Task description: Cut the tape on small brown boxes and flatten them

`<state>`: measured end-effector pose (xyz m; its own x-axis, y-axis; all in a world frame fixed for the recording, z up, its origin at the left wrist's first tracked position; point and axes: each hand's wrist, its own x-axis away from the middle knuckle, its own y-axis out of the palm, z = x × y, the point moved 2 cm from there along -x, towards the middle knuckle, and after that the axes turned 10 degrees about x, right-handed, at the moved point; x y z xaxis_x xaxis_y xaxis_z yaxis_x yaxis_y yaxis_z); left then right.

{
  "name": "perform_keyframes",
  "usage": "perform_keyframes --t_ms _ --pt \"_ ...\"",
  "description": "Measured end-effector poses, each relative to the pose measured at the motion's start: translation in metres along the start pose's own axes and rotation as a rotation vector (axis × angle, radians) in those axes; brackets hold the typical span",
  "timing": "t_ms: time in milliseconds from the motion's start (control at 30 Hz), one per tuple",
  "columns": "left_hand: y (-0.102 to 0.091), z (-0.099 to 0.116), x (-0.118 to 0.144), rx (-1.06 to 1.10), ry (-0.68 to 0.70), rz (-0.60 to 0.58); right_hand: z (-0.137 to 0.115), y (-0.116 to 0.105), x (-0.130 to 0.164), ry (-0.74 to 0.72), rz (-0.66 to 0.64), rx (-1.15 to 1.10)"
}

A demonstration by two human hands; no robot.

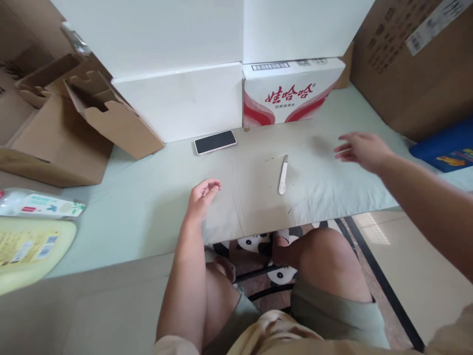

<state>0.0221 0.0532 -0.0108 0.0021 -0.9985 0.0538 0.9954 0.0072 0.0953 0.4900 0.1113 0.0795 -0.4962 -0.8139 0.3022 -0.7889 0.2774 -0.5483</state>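
My left hand [203,196] is above the near part of the cloth-covered table [166,197], fingers loosely curled with a small gap to the thumb and nothing in them. Out to the right, my right hand [362,150] hovers over the cloth, open and empty, its fingers somewhat apart. Between the two hands lies a white utility knife [283,175], its tip pointing away from me; neither hand touches it. A phone [215,142] with a dark screen rests flat beyond my left hand.
White cartons [181,101] and a red-and-white water carton [293,93] stand along the back. Cardboard boxes [62,138] fill the left; a large brown box [406,64] and a blue package [447,148] are at right. A clear bottle [40,203] and yellow jug [37,246] lie at left.
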Motion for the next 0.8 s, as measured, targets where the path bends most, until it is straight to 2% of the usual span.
perform_keyframes --t_ms 167,233,333,467,633,700,800 --pt "0.000 0.009 0.005 0.053 0.051 0.020 0.020 0.047 0.064 -0.024 -0.210 0.100" --pt "0.002 0.013 0.012 0.080 0.080 0.019 0.017 0.065 0.081 -0.063 -0.270 0.141" --pt "-0.001 0.021 0.024 0.123 0.130 0.007 0.000 0.100 0.105 -0.203 -0.389 0.275" --pt "-0.017 0.029 0.037 0.107 0.209 0.027 -0.037 0.164 0.131 -0.393 -0.538 0.465" --pt "-0.044 0.034 0.044 0.084 0.325 0.120 -0.102 0.259 0.159 -0.660 -0.633 0.593" --pt "-0.051 0.036 0.044 0.098 0.328 0.147 -0.133 0.294 0.170 -0.860 -0.602 0.683" --pt "-0.056 0.038 0.042 0.106 0.292 0.176 -0.181 0.343 0.186 -1.176 -0.471 0.807"
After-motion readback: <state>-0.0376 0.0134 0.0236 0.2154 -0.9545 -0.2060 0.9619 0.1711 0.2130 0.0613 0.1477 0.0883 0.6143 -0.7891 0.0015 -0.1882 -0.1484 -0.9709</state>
